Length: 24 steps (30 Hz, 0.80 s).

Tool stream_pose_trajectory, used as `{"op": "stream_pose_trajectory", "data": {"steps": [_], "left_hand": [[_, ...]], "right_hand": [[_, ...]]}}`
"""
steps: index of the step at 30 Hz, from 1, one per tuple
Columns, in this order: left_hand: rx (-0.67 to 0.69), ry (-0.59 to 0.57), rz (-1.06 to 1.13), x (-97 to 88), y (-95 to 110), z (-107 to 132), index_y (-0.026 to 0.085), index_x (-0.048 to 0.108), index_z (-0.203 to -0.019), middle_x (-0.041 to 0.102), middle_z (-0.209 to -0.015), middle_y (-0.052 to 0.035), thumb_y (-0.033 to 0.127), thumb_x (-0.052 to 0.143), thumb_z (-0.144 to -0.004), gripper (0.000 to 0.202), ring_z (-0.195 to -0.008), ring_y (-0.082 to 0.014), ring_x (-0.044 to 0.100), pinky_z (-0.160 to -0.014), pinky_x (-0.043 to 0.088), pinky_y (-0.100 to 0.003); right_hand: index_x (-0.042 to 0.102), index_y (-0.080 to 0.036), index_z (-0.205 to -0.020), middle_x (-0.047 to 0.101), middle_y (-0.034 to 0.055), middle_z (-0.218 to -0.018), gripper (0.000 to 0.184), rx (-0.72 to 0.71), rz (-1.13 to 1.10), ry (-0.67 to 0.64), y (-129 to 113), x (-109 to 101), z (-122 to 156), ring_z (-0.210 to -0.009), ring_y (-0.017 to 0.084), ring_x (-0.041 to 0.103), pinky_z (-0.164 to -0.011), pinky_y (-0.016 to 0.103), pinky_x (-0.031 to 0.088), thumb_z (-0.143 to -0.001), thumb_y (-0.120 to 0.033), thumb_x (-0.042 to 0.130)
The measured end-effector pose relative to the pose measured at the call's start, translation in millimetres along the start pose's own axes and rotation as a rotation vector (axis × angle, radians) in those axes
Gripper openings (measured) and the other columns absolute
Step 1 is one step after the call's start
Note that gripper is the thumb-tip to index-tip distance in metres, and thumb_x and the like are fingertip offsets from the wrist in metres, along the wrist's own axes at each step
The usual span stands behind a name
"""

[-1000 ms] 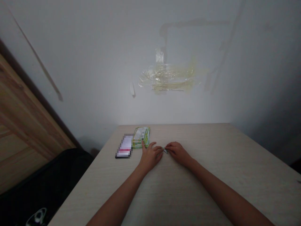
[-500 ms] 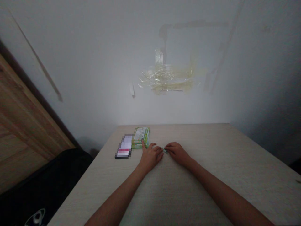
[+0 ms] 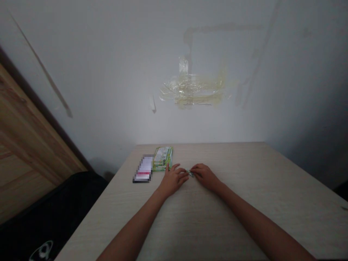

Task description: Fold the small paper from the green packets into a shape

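Both my hands rest on a pale wooden table (image 3: pixel 244 203), fingertips meeting over a tiny green and white piece (image 3: pixel 191 174). My left hand (image 3: pixel 173 178) has its fingers curled and pinches one end of the piece. My right hand (image 3: pixel 205 176) is curled too and pinches the other end. Just left of my left hand lies a green and white packet (image 3: pixel 162 158), its near edge close to my fingers.
A flat blurred-out object (image 3: pixel 144 169), phone-sized, lies left of the packet. A white wall (image 3: pixel 108 72) with yellowed tape remains (image 3: pixel 194 88) rises behind the table. A wooden panel (image 3: pixel 24 152) and a black bag (image 3: pixel 46 221) are at the left.
My left hand has drawn in slightly, its outstretched finger folding back from the packet's edge. My right hand stays in place.
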<state>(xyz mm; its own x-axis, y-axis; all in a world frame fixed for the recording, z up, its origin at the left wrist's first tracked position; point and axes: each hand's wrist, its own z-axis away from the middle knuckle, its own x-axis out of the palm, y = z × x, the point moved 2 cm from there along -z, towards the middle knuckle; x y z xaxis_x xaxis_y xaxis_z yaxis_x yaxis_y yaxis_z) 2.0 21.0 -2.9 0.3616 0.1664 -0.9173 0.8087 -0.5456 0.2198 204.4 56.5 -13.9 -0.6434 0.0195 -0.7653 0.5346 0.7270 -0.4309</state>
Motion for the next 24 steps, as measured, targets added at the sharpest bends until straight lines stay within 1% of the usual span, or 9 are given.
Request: {"op": "stream_pose_trajectory", "data": {"steps": [3, 7, 13, 17, 21, 24], "left_hand": [[0.001, -0.009, 0.0, 1.9, -0.9, -1.2, 0.039, 0.063, -0.117, 0.065, -0.121, 0.0028, 0.045, 0.041, -0.095, 0.032, -0.133, -0.0263, 0.036, -0.113, 0.01, -0.061], [0.006, -0.003, -0.006, 3.3, -1.7, -2.1, 0.039, 0.063, -0.118, 0.064, -0.121, 0.0012, 0.043, 0.043, -0.094, 0.031, -0.132, -0.0254, 0.037, -0.114, 0.014, -0.057], [0.024, -0.014, -0.01, 3.7, -3.1, -0.3, 0.043, 0.061, -0.119, 0.062, -0.124, 0.003, 0.045, 0.045, -0.093, 0.031, -0.133, -0.0274, 0.037, -0.112, 0.018, -0.06], [0.027, -0.012, -0.012, 3.3, -2.5, 0.5, 0.044, 0.062, -0.119, 0.06, -0.125, 0.0025, 0.045, 0.046, -0.093, 0.03, -0.133, -0.0262, 0.037, -0.113, 0.018, -0.058], [0.023, -0.026, -0.005, 3.5, -2.5, 0.9, 0.044, 0.062, -0.119, 0.06, -0.125, 0.0023, 0.046, 0.048, -0.092, 0.03, -0.133, -0.0268, 0.036, -0.113, 0.018, -0.059], [0.023, -0.017, -0.002, 4.1, -1.9, 0.3, 0.044, 0.062, -0.119, 0.061, -0.124, 0.0021, 0.046, 0.047, -0.092, 0.031, -0.133, -0.0267, 0.037, -0.113, 0.018, -0.058]], "right_hand": [[0.071, -0.021, -0.106, 0.069, 0.0067, -0.101, 0.025, -0.003, -0.004, -0.006, 0.7, 0.7, -0.4, -0.097, 0.018, 0.06, -0.091, 0.034, 0.045, -0.089, -0.015, 0.054], [0.071, -0.022, -0.106, 0.069, 0.0066, -0.101, 0.025, 0.006, 0.001, -0.01, 2.7, 2.4, -0.6, -0.097, 0.019, 0.06, -0.091, 0.034, 0.045, -0.089, -0.015, 0.054], [0.071, -0.021, -0.104, 0.069, 0.0065, -0.1, 0.023, 0.007, -0.011, -0.004, 3.3, 2.2, -0.9, -0.096, 0.018, 0.06, -0.09, 0.033, 0.045, -0.088, -0.015, 0.055], [0.071, -0.021, -0.104, 0.069, 0.0065, -0.099, 0.023, 0.011, -0.008, -0.015, 3.1, 1.3, -0.9, -0.096, 0.018, 0.061, -0.09, 0.034, 0.045, -0.088, -0.015, 0.055], [0.071, -0.021, -0.104, 0.069, 0.0066, -0.1, 0.024, 0.008, -0.021, -0.013, 2.4, 0.4, -0.7, -0.096, 0.018, 0.061, -0.09, 0.033, 0.045, -0.087, -0.014, 0.055], [0.071, -0.021, -0.104, 0.069, 0.0065, -0.1, 0.025, 0.013, -0.024, -0.007, 2.6, 0.6, -0.7, -0.096, 0.019, 0.061, -0.091, 0.034, 0.045, -0.087, -0.014, 0.054]]}}
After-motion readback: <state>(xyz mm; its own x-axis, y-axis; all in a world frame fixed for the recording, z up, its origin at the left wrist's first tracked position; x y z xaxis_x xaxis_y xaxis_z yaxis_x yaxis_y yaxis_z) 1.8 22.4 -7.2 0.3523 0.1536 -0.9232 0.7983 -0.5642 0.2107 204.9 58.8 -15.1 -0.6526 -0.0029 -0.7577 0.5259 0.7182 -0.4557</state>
